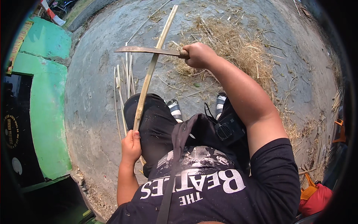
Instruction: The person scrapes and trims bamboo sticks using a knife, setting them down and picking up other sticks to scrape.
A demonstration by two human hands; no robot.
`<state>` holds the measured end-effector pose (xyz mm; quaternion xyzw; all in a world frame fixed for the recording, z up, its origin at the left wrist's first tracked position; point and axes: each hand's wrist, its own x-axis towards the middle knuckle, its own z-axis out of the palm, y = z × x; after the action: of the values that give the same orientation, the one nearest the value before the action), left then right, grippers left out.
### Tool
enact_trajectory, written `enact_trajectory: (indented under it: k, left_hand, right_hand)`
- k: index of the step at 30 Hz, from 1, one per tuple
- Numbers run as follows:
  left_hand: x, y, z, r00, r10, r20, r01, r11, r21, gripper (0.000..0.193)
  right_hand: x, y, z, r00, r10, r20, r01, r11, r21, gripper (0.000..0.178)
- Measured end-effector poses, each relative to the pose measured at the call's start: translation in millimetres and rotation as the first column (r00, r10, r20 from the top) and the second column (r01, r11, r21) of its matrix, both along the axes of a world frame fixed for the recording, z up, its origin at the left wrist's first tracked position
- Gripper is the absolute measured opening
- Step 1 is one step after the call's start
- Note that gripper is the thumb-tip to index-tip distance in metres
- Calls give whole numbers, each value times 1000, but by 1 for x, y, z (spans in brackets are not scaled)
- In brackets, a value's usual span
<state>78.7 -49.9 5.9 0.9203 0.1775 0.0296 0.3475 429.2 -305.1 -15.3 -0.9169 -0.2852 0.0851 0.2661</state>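
Shirt (pixel 238 203) foremost; pale strip (pixel 148 78) is gripped by closed left hand (pixel 131 146), knife (pixel 143 49) by closed right hand (pixel 200 55); shavings (pixel 238 52) heaped, thin strips (pixel 118 79) laid down, pale strip apparently unfinished.

Black T-shirt (pixel 268 186): bears large white capital lettering (pixel 225 181) across the chest, legible, upside down in this view; a long word with a shorter one below it as seen.
Lettering position: beside a grey-and-white printed picture (pixel 199 156) on the same shirt.
Black panel, left edge (pixel 28 153): carries a round emblem (pixel 12 130) with yellowish capitals set in a ring, partly legible.
Yellow strip, upper left (pixel 19 44): reddish markings, too small to make out.
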Motion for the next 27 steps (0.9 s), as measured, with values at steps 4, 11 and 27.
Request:
enact_trajectory:
  k: [4, 11, 27]
  left_hand:
    - [0, 6, 1, 997, 16, -76, -25, 993, -114, 42]
    - [-8, -1, 1, 1000, -22, 1, 22, 999, -47, 42]
    - [1, 8, 5, 997, -31, -76, 23, 994, -111, 43]
  right_hand:
    - [-7, -3, 5, 994, 61, 95, -59, 998, -29, 15]
    - [-8, 5, 7, 988, 136, 80, -137, 991, 6, 18]
    - [13, -21, -2, 996, -53, 71, 52, 999, 16, 16]
